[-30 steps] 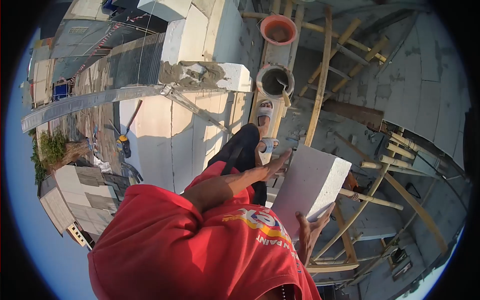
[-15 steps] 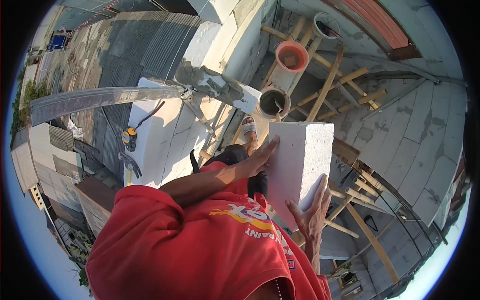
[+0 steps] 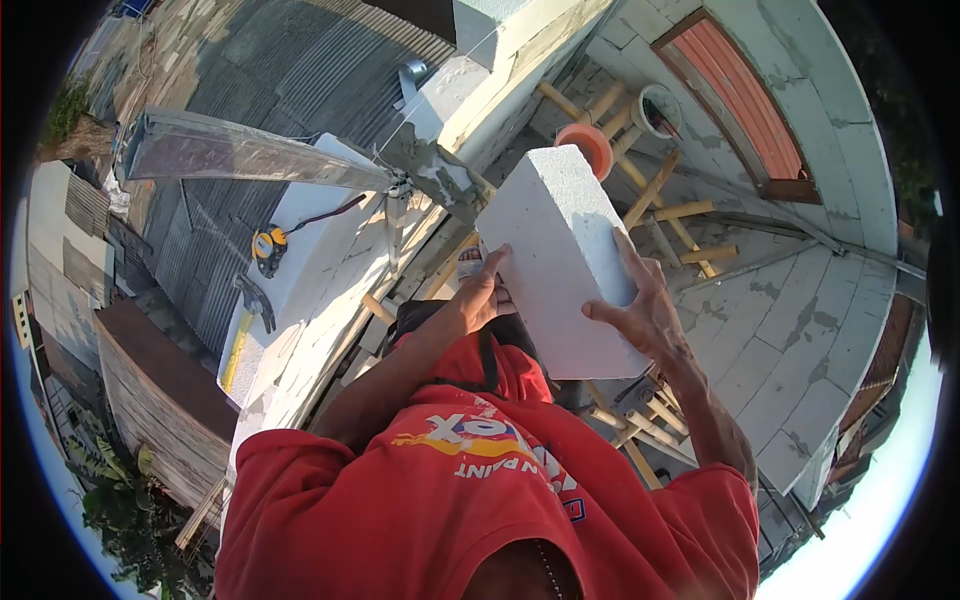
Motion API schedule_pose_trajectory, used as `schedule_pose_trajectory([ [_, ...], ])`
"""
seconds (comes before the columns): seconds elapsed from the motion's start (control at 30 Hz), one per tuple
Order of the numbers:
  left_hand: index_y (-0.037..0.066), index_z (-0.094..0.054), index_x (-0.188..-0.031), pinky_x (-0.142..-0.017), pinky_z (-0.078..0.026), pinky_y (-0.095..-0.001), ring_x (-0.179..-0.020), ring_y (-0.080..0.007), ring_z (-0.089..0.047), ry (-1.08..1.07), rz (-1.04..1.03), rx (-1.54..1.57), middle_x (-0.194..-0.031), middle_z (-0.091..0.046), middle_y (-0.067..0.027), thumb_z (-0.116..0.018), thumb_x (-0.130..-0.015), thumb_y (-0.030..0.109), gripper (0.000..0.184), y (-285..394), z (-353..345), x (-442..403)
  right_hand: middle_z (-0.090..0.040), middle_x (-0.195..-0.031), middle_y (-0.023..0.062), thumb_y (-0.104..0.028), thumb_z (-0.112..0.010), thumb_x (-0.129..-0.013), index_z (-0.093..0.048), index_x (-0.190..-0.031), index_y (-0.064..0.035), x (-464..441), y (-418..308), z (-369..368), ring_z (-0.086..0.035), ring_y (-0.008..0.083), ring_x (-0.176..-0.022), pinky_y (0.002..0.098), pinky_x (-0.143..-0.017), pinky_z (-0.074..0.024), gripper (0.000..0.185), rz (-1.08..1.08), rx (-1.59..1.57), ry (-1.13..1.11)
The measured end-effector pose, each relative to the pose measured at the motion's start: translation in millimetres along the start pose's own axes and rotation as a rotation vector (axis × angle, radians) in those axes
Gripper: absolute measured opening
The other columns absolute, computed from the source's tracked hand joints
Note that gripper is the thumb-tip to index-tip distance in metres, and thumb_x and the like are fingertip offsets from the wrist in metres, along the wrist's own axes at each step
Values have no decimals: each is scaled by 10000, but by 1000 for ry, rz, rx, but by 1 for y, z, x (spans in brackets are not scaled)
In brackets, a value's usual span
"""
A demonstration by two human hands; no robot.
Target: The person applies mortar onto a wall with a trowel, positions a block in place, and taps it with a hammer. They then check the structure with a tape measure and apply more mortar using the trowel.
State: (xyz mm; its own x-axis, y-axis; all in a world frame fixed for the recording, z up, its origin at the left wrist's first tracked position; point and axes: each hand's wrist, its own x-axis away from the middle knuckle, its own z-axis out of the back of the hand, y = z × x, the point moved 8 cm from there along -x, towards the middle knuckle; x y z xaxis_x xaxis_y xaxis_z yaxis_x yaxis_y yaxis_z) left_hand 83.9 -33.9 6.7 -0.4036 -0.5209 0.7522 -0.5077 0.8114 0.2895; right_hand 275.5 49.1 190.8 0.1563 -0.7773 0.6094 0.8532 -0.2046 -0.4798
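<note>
Between my two hands is a large white lightweight concrete block, held tilted in front of my body. My left hand presses its left side, with the fingers partly tucked behind the edge. Against the right side lies my right hand, thumb and fingers spread along the face. To the left, the block wall's top carries a patch of grey mortar. An orange bucket shows partly beyond the block's far end.
A tape measure and a hammer lie on the white ledge at left. A long flat metal bar juts across the wall. Bamboo poles and a pale bucket stand right. Corrugated roofing lies beyond.
Both hands have lifted the block and swung its far end up and left, tilting it. It now covers the mortar bucket seen before. The view has turned slightly.
</note>
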Motion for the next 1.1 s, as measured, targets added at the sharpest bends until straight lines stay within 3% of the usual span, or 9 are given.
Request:
schedule_pose_trajectory([
  [0.2, -9, -460, -1450, -989, -546, -375, -1189, -264, -638, 57, -159, -352, -1320, -611, -169, -493, -1064, 406, 567, 66, 49, 103, -598, -1299, 305, -372, -798, -603, -270, -1592, 7, -60, -73, 42, -604, 351, -1215, 416, -1065, -436, 1183, 126, -160, -220],
  [0.3, -25, -612, -1285, -847, -592, -318, -990, -224, -722, 381, -421, -525, -1120, -703, -146, -521, -1029, 274, 404, 154, 53, 203, -605, -1305, 276, -401, -792, -610, -275, -1589, 9, -87, -95, 47, -608, 354, -1195, 399, -1069, -426, 1181, 146, -142, -311],
  [0.4, -5, -611, -1297, -706, -547, -267, -901, -144, -696, 827, -819, -501, -1121, -713, -112, -541, -1028, 279, 397, 242, 75, 290, -594, -1299, 277, -409, -785, -611, -271, -1590, 7, -111, -120, 49, -609, 353, -1180, 389, -1066, -431, 1181, 213, -63, -369],
  [0.53, 14, -576, -1371, -906, -538, -305, -1107, -167, -656, 846, -1082, -695, -1235, -685, -107, -546, -1043, 335, 460, 349, 111, 288, -597, -1263, 276, -411, -778, -614, -272, -1591, -1, -139, -134, 48, -628, 353, -1125, 399, -1017, -478, 1174, 236, 108, -375],
  [0.6, 33, -542, -1420, -1043, -493, -381, -1233, -229, -606, 534, -1005, -838, -1310, -654, -138, -543, -1035, 402, 534, 396, 90, 223, -605, -1239, 274, -416, -778, -611, -278, -1589, -3, -134, -152, 48, -638, 361, -1103, 409, -993, -499, 1174, 247, 107, -415],
  [0.67, 37, -500, -1460, -1097, -447, -445, -1310, -288, -554, 447, -835, -1374, -1368, -621, -171, -555, -1001, 485, 643, 401, 58, 154, -608, -1231, 288, -426, -779, -603, -284, -1584, 7, -143, -155, 47, -648, 378, -1067, 415, -964, -515, 1181, 286, 191, -401],
  [0.8, 16, -355, -1538, -1049, -446, -452, -1246, -351, -599, 205, -267, -1700, -1265, -678, -205, -654, -890, 551, 892, 360, 43, 51, -575, -1246, 312, -454, -781, -600, -313, -1594, -64, -150, -164, 51, -613, 416, -1127, 464, -959, -509, 1166, 301, 462, -304],
  [0.9, 24, -346, -1540, -1038, -438, -482, -1187, -335, -629, -26, -226, -1646, -1171, -721, -182, -687, -852, 500, 903, 347, 44, 25, -530, -1246, 309, -474, -783, -601, -345, -1599, -178, -159, -154, 46, -540, 432, -1195, 512, -997, -465, 1129, 292, 566, -214],
  [1.1, 41, -406, -1480, -1028, -425, -498, -1112, -310, -657, 116, -422, -1344, -1062, -745, -167, -714, -829, 420, 814, 358, 38, 59, -485, -1234, 275, -470, -777, -622, -350, -1585, -235, -150, -164, 34, -484, 435, -1186, 518, -1071, -382, 1080, 399, 569, -98],
])
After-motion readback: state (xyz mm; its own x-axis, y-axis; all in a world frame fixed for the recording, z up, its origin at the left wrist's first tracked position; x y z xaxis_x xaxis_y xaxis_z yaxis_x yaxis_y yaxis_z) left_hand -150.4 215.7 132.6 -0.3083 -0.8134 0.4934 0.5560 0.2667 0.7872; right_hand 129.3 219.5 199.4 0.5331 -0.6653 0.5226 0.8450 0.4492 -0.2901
